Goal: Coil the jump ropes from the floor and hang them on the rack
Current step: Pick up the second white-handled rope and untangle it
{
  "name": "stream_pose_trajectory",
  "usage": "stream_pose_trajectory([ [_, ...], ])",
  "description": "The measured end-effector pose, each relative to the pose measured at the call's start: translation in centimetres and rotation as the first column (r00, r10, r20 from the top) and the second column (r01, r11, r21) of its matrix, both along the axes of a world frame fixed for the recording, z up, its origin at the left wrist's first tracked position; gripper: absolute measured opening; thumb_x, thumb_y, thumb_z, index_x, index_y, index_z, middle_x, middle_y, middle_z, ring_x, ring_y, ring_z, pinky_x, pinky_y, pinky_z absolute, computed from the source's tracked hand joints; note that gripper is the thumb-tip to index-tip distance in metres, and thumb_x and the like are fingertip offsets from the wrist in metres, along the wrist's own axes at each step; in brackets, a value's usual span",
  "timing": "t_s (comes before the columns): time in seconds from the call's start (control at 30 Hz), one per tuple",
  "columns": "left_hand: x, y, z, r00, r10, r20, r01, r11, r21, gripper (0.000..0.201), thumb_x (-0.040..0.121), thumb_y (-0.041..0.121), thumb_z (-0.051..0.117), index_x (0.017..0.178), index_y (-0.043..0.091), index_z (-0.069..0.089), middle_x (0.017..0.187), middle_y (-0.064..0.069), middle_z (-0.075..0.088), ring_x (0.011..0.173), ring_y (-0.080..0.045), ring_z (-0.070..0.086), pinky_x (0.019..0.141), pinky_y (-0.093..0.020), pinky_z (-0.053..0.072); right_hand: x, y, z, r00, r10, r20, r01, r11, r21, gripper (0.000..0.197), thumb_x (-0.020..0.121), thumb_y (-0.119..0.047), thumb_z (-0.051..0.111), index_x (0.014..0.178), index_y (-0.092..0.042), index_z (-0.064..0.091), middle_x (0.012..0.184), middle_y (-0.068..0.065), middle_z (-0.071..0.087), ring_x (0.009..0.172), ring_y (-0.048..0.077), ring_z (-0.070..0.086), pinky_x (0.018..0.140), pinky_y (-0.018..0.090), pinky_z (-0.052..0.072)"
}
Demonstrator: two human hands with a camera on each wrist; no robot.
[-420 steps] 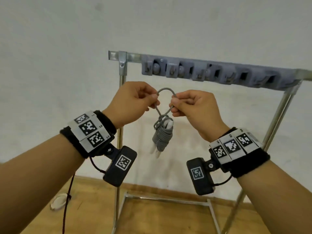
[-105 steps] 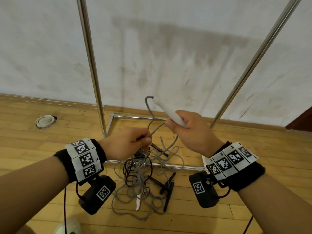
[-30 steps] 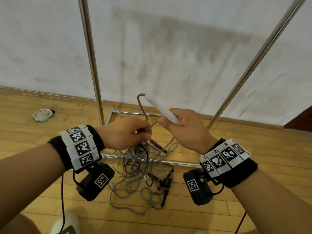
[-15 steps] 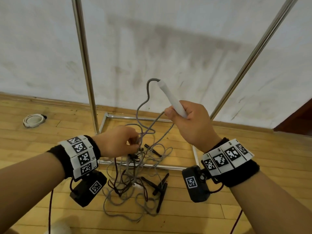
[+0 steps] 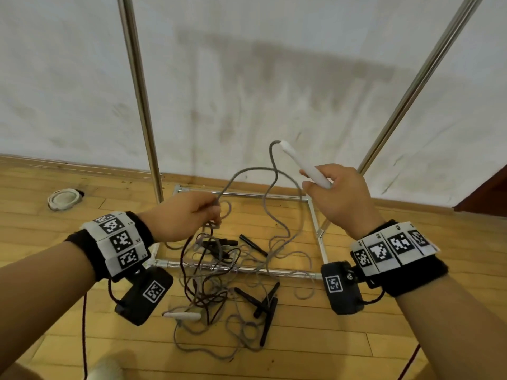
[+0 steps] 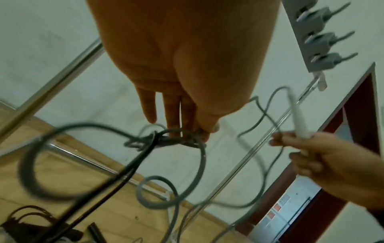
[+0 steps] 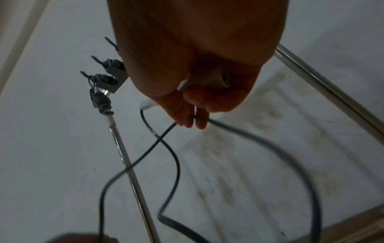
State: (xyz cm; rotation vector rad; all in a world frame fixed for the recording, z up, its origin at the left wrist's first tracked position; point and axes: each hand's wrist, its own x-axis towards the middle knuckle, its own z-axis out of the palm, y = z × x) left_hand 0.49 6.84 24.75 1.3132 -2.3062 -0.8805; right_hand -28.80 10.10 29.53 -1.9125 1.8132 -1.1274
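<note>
Right hand (image 5: 340,198) grips the white handle (image 5: 304,165), now drawn further from the left hand (image 5: 183,215), which pinches the grey rope (image 5: 247,171); untangling from the floor (image 5: 356,352) pile proceeds, coiling not begun.

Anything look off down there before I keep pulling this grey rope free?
Yes: the ropes on the floor lie in one tangled heap, grey and dark cords crossing, black handles caught among them. The grey rope from the white handle in the right hand runs into a knotted bunch at the left hand, so it is snagged.
</note>
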Motion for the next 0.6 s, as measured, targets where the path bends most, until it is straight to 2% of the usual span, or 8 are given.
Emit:
stream_pose_trajectory([
  [0.1,-0.8,0.8,1.0,0.999,-0.043,-0.011,0.043,0.999,0.003,0.023,0.104,0.026,0.043,0.086,0.024,0.058,0.073,0.003,0.071,0.066,-0.002,0.064,0.062,-0.021,0.049,1.2,0.5,-0.3,0.996,0.086,-0.018,-0.087,0.994,-0.064,0.012,0.091,-0.022,0.066,0.098,-0.017,0.074,0.093,0.005,0.070,0.083,0.020,0.062,0.074,0.042,0.052],
  [0.17,-1.4,1.3,1.4,0.997,-0.065,0.029,0.066,0.998,-0.015,0.025,0.104,0.030,0.041,0.086,0.028,0.059,0.065,0.002,0.063,0.056,-0.002,0.056,0.053,-0.017,0.044,2.3,0.8,-0.4,0.988,0.154,0.012,-0.153,0.987,-0.051,0.013,0.092,-0.023,0.066,0.102,-0.022,0.073,0.095,-0.001,0.069,0.083,0.014,0.061,0.071,0.034,0.051],
  [0.23,-2.0,1.6,1.7,0.992,-0.103,0.078,0.107,0.993,-0.048,0.027,0.105,0.032,0.040,0.088,0.029,0.062,0.063,0.007,0.055,0.054,0.001,0.051,0.052,-0.013,0.040,3.4,1.2,-0.9,0.973,0.228,0.013,-0.228,0.974,-0.010,0.014,0.092,-0.025,0.066,0.105,-0.026,0.071,0.096,-0.009,0.066,0.084,0.007,0.059,0.069,0.027,0.047],
  [0.3,-2.6,1.9,2.0,0.980,-0.150,0.131,0.160,0.984,-0.074,0.028,0.105,0.033,0.040,0.090,0.030,0.063,0.066,0.008,0.054,0.059,0.005,0.050,0.055,-0.010,0.038,4.4,1.6,-1.4,0.949,0.313,-0.044,-0.312,0.949,0.036,0.019,0.093,-0.027,0.065,0.111,-0.027,0.069,0.096,-0.011,0.064,0.082,0.004,0.057,0.068,0.023,0.043],
  [0.37,-2.7,2.0,2.3,0.975,-0.183,0.122,0.192,0.979,-0.067,0.027,0.104,0.034,0.040,0.090,0.030,0.063,0.066,0.009,0.055,0.060,0.003,0.050,0.056,-0.010,0.038,5.0,1.8,-1.8,0.918,0.387,-0.088,-0.380,0.921,0.088,0.018,0.093,-0.029,0.064,0.110,-0.025,0.070,0.093,-0.007,0.066,0.079,0.008,0.058,0.069,0.027,0.046],
  [0.47,-2.2,2.0,2.5,0.976,-0.212,0.041,0.213,0.977,-0.024,0.026,0.103,0.035,0.042,0.088,0.030,0.063,0.059,0.013,0.054,0.054,-0.004,0.049,0.053,-0.015,0.040,5.3,1.8,-2.1,0.912,0.385,-0.142,-0.366,0.920,0.142,0.017,0.095,-0.034,0.060,0.097,-0.020,0.068,0.078,-0.002,0.065,0.071,0.017,0.059,0.069,0.044,0.049],
  [0.53,-1.7,1.8,2.4,0.976,-0.211,0.051,0.212,0.977,-0.022,0.025,0.102,0.038,0.046,0.085,0.032,0.063,0.067,0.008,0.059,0.057,-0.008,0.054,0.055,-0.021,0.045,5.4,1.6,-2.1,0.913,0.360,-0.191,-0.334,0.930,0.154,0.019,0.096,-0.037,0.058,0.098,-0.020,0.066,0.075,-0.003,0.062,0.069,0.018,0.058,0.067,0.045,0.049],
  [0.6,-1.2,1.4,2.0,0.972,-0.212,0.098,0.216,0.976,-0.026,0.022,0.100,0.037,0.049,0.082,0.034,0.061,0.071,0.009,0.063,0.061,-0.005,0.057,0.058,-0.018,0.046,5.5,1.6,-1.9,0.902,0.361,-0.235,-0.326,0.929,0.174,0.019,0.096,-0.038,0.056,0.100,-0.023,0.066,0.073,-0.004,0.062,0.066,0.017,0.058,0.063,0.042,0.050],
])
